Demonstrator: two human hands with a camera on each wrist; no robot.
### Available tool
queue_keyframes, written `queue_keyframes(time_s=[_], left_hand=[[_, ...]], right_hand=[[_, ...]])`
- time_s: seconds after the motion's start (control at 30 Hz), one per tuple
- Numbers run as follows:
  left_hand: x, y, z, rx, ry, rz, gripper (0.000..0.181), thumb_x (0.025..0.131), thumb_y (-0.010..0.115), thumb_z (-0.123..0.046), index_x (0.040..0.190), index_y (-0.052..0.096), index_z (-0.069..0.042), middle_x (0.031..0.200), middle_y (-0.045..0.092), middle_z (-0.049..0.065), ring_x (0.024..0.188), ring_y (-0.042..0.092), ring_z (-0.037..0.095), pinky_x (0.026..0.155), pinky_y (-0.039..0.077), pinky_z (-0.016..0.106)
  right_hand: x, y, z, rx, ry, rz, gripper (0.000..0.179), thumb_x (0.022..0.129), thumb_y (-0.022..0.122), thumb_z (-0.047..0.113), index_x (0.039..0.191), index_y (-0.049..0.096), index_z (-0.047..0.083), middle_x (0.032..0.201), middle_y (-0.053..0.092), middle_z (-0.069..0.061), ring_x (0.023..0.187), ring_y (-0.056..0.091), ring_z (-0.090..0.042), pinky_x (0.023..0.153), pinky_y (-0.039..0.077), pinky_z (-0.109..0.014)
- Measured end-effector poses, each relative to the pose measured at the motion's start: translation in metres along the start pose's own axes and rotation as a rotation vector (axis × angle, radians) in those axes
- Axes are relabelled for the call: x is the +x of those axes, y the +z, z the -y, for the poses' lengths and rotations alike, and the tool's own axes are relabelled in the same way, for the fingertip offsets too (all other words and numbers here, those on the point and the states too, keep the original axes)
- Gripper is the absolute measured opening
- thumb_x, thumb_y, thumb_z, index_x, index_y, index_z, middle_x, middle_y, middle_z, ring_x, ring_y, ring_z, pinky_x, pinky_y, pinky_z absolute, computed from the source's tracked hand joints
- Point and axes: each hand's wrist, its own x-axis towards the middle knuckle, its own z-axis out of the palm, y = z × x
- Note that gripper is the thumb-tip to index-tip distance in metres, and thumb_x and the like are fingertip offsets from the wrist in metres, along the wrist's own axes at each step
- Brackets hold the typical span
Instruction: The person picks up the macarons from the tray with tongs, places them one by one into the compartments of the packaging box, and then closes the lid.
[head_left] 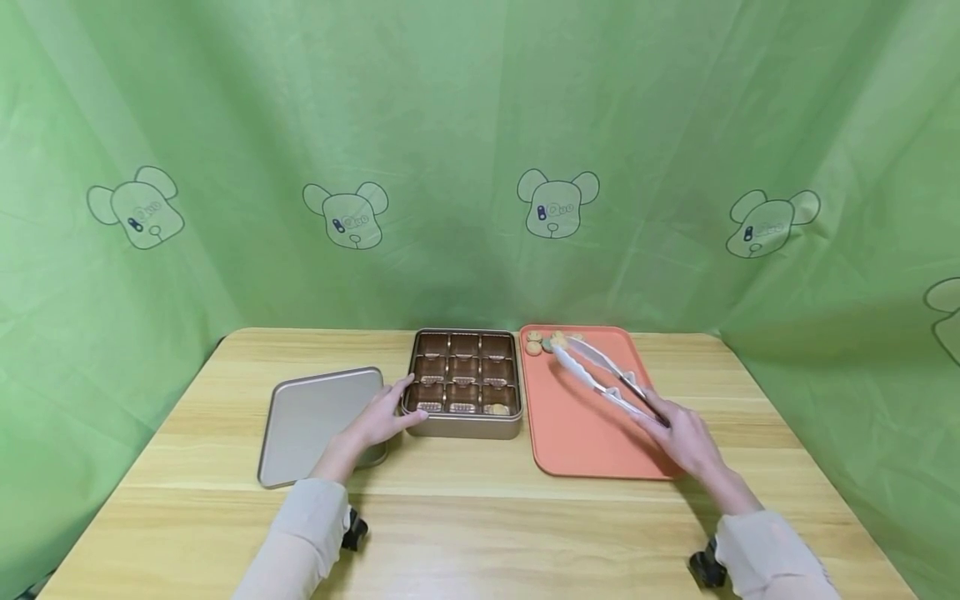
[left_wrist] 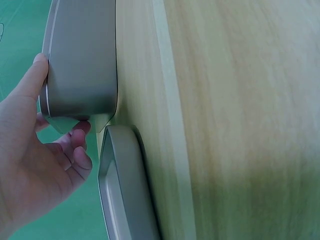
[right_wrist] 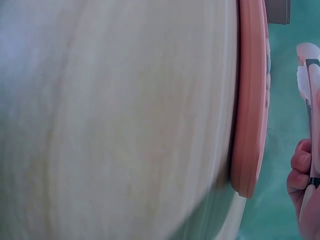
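Box (head_left: 463,427) beside tray (head_left: 585,446) is touched at 7 o'clock corner by left hand (head_left: 377,419), digits spread, apparently for steadying. Tongs (head_left: 577,367) are gripped by right hand (head_left: 686,440), aimed toward 10 o'clock, presumably for reach to cookies (head_left: 533,348) at 11 o'clock on tray.

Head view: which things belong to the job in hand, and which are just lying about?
Seemingly part of the job:
tongs, held by the right hand
small round cookies on the coral tray
nine-compartment tin, touched by the left hand

Seemingly just lying about:
metal lid, unheld, left of the tin
green curtain, only a backdrop
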Motion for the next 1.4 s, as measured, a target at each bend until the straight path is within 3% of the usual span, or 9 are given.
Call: queue_keyframes(time_s=[0.23, 0.4, 0.6, 0.73, 1.13, 1.4], left_hand=[[0.0, 0.0, 0.0, -0.001, 0.009, -0.006, 0.08, 0.084, 0.062, -0.041, 0.144, 0.024, -0.006, 0.138, 0.026, 0.038, 0.126, 0.03, 0.05, 0.1, 0.027, 0.063], [0.001, 0.0, 0.0, -0.008, 0.004, -0.005, 0.079, 0.084, 0.062, -0.04, 0.144, 0.023, -0.006, 0.138, 0.026, 0.037, 0.126, 0.029, 0.05, 0.1, 0.027, 0.064], [0.0, 0.0, -0.001, -0.006, -0.003, -0.005, 0.079, 0.084, 0.062, -0.039, 0.144, 0.023, -0.007, 0.139, 0.025, 0.037, 0.126, 0.028, 0.049, 0.101, 0.027, 0.063], [0.0, 0.0, -0.001, -0.004, -0.002, 0.0, 0.079, 0.084, 0.062, -0.039, 0.144, 0.023, -0.007, 0.139, 0.025, 0.036, 0.127, 0.027, 0.049, 0.101, 0.026, 0.063], [0.001, -0.004, -0.002, 0.005, 0.005, 0.006, 0.08, 0.083, 0.062, -0.04, 0.144, 0.024, -0.005, 0.139, 0.026, 0.034, 0.128, 0.028, 0.048, 0.102, 0.026, 0.061], [0.001, -0.004, -0.001, 0.005, 0.007, 0.014, 0.081, 0.083, 0.062, -0.042, 0.144, 0.023, -0.006, 0.14, 0.025, 0.034, 0.128, 0.027, 0.048, 0.102, 0.026, 0.062]], right_hand=[[0.0, 0.002, -0.002, 0.006, -0.032, 0.016, 0.056, 0.087, 0.06, 0.036, 0.131, 0.048, 0.004, 0.068, 0.049, -0.007, 0.061, 0.041, -0.019, 0.055, 0.035, -0.029], [-0.001, 0.004, -0.002, 0.021, -0.069, 0.011, 0.054, 0.086, 0.062, 0.032, 0.13, 0.049, 0.002, 0.092, 0.063, -0.019, 0.072, 0.051, -0.024, 0.061, 0.043, -0.038], [-0.003, 0.007, -0.001, 0.075, -0.12, 0.009, 0.052, 0.085, 0.065, 0.026, 0.128, 0.051, 0.001, 0.107, 0.062, -0.025, 0.086, 0.059, -0.036, 0.073, 0.049, -0.051], [-0.003, 0.008, 0.0, 0.111, -0.156, 0.031, 0.051, 0.085, 0.065, 0.023, 0.128, 0.051, 0.002, 0.117, 0.057, -0.027, 0.1, 0.056, -0.044, 0.08, 0.046, -0.057], [0.001, 0.006, 0.014, 0.142, -0.165, 0.119, 0.054, 0.087, 0.062, 0.027, 0.131, 0.047, 0.0, 0.126, 0.052, -0.023, 0.11, 0.051, -0.041, 0.086, 0.045, -0.055], [0.003, 0.007, 0.021, 0.135, -0.205, 0.125, 0.053, 0.086, 0.063, 0.027, 0.132, 0.047, 0.003, 0.127, 0.053, -0.02, 0.11, 0.053, -0.036, 0.084, 0.047, -0.05]])
